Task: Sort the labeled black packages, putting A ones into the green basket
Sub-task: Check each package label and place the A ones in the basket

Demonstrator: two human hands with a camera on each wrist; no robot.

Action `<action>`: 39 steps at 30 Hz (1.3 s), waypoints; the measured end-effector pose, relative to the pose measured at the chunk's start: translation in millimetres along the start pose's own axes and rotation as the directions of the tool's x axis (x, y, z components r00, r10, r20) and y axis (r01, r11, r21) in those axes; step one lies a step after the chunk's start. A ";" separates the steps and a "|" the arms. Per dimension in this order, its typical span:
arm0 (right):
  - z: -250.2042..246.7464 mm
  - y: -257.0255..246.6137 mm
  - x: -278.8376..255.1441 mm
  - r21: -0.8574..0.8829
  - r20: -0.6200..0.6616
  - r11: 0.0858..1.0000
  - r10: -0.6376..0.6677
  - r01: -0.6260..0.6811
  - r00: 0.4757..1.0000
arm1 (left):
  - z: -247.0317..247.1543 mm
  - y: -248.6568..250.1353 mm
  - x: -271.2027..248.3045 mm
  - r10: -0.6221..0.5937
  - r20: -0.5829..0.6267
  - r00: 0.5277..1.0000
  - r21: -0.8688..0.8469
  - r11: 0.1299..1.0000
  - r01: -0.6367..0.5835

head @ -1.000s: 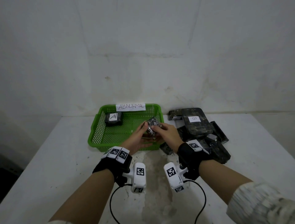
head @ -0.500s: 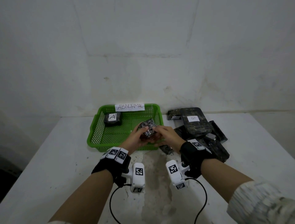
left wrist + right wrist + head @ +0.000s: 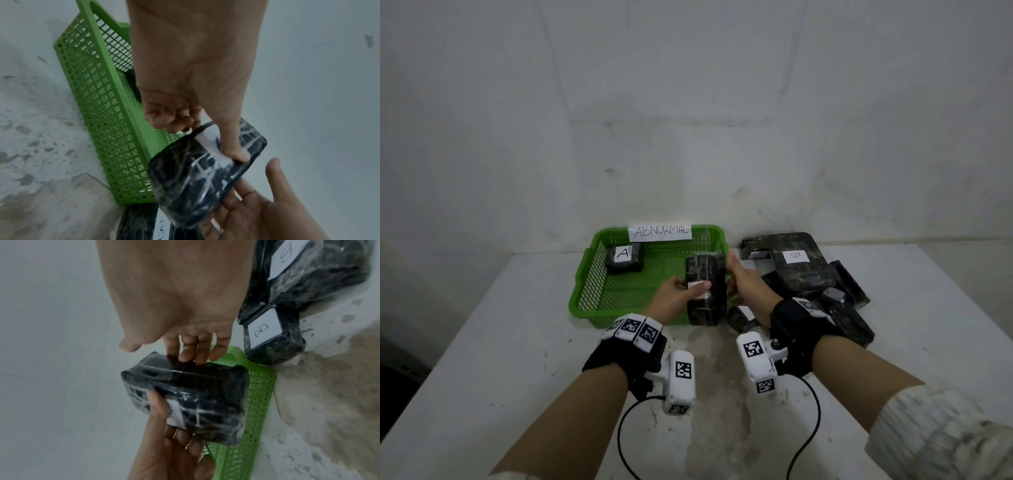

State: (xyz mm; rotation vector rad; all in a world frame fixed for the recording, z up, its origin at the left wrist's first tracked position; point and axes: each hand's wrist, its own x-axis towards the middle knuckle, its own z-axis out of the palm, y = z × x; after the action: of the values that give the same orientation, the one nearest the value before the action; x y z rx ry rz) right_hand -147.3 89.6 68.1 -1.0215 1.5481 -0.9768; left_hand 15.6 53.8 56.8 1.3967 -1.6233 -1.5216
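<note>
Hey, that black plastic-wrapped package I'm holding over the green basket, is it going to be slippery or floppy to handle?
The black plastic-wrapped package probably feels slick: glossy, wrinkled film covers it. It looks fairly stiff, keeping its blocky shape while the left hand grips one side and the right hand touches the other. Flat-sided, it is unlikely to roll in the green mesh basket.
</note>
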 end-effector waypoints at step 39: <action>20.3 -8.9 -22.8 0.127 0.093 0.965 -0.240 0.228 0.966 | -1.7 -8.3 5.9 -0.182 0.159 0.970 -0.515 0.823 0.239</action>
State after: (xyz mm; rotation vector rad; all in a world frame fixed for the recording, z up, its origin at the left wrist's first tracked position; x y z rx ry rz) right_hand -122.9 106.4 79.7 -1.1741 1.2869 -1.1406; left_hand 17.8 49.2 47.9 1.2182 -0.9904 -2.0087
